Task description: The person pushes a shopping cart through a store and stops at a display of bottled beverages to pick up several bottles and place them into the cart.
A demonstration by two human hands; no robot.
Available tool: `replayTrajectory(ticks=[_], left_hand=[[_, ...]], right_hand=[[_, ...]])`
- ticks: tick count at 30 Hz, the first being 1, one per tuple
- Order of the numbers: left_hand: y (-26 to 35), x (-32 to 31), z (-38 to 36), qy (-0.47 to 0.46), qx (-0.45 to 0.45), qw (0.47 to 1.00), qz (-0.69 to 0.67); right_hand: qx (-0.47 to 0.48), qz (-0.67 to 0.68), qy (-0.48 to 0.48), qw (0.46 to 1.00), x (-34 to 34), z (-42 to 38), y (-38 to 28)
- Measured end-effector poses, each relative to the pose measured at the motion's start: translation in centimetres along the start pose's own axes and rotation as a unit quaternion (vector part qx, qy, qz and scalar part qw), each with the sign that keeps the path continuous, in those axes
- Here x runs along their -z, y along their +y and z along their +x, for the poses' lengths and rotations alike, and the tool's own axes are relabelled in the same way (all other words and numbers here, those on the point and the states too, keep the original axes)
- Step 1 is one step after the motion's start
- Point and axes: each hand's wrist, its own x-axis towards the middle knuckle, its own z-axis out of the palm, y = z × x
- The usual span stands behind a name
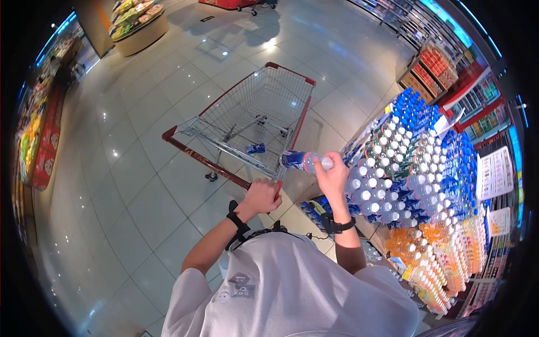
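My left hand [261, 195] is closed around the right end of the red handle of a shopping cart [255, 104]. A clear plastic bottle [300, 161] with a blue label and white cap is in my right hand [333, 175], fingers wrapped about its cap end. The bottle is tilted on its side, its base pointing left and overlapping the cart's near right corner in this view. Inside the wire basket lies another blue-labelled bottle [256, 148]. Both wrists wear black straps.
To my right stands a large display of white-capped bottles [373, 196], with blue-capped bottles [415, 106] behind and orange drinks [412, 244] nearer me. Red produce stands [48, 135] line the left. A round display [140, 36] stands at the back on the tiled floor [140, 185].
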Motion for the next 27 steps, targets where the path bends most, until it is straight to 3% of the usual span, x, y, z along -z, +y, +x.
replayTrajectory(ticks=[5, 8, 11, 13, 15, 27], left_hand=[[-0.2, 0.6, 0.1, -0.023, -0.02, 1.0, 0.006], [-1.1, 0.3, 0.1, -0.044, -0.049, 0.998, 0.012], [-1.7, 0.8, 0.4, -0.068, -0.071, 0.995, 0.002], [-1.9, 0.6, 0.4, -0.08, -0.076, 0.994, -0.009], [-2.0, 0.3, 0.3, -0.05, -0.098, 0.994, -0.019], [-2.0, 0.3, 0.3, -0.068, -0.095, 0.993, -0.016]], right_hand=[[0.033, 0.001, -0.043, 0.999, -8.3, 1.3, 0.7], [0.118, -0.026, -0.063, 0.991, -12.2, 0.7, 2.6], [0.052, -0.116, -0.214, 0.968, -14.7, -0.7, 4.7], [0.064, -0.101, -0.199, 0.973, -16.7, -2.3, 8.2], [0.07, -0.086, -0.182, 0.977, -17.2, -2.6, 9.5], [0.033, -0.138, -0.253, 0.957, -17.3, -2.4, 9.9]])
